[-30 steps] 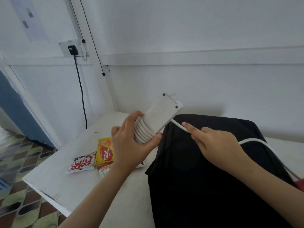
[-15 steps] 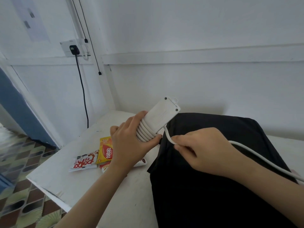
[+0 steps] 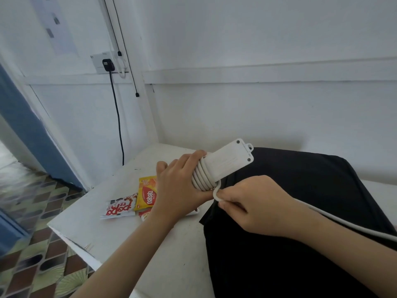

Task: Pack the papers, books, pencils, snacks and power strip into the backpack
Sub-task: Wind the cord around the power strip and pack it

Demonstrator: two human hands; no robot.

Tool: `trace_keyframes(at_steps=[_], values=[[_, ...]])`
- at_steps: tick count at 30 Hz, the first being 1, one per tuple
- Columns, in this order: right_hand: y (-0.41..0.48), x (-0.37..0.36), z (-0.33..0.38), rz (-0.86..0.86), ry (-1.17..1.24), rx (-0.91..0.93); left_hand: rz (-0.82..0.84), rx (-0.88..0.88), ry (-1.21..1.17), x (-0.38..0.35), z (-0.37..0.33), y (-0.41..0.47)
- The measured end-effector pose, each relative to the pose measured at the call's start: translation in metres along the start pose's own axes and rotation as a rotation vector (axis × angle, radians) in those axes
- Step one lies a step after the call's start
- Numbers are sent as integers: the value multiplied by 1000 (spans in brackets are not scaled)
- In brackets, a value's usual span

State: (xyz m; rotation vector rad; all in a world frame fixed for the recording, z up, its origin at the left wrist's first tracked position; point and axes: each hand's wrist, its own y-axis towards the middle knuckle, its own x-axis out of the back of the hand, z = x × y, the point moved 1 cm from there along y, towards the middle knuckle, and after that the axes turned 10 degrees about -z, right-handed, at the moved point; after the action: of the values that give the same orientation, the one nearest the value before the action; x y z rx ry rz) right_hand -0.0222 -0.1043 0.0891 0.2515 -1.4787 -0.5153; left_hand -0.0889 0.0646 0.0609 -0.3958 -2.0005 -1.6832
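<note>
Now the right hand (image 3: 253,205) sits tight against the left hand (image 3: 180,186), pinching the white cord (image 3: 343,222) in curled fingers just below the coils. A second ago it was further out over the black backpack (image 3: 300,211), with the cord stretched between. The left hand grips the white power strip (image 3: 227,162) round its wound end (several turns show), tilted up above the backpack's edge. A nabati wafer packet (image 3: 148,195) and a red-and-white snack packet (image 3: 120,208) lie on the white table (image 3: 96,229) as before.
</note>
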Motion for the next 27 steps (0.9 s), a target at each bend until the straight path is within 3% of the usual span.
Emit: trace_keyframes(at_steps=[7, 11, 14, 23, 25, 27], values=[[1, -3, 1, -62, 156, -134, -37, 77, 3, -2, 12, 4], [-7, 7, -6, -132, 10, -288, -78, 141, 23, 0, 35, 9], [-15, 11, -18, -14, -84, -431, -108, 191, 72, 4, 55, 12], [-32, -13, -2, 427, 575, -657, -71, 274, 188, -5, 84, 8], [-32, -13, 1, 372, 573, -711, -43, 284, 176, -9, 89, 6], [-30, -6, 0, 231, 343, -644, -19, 289, 136, -11, 94, 2]])
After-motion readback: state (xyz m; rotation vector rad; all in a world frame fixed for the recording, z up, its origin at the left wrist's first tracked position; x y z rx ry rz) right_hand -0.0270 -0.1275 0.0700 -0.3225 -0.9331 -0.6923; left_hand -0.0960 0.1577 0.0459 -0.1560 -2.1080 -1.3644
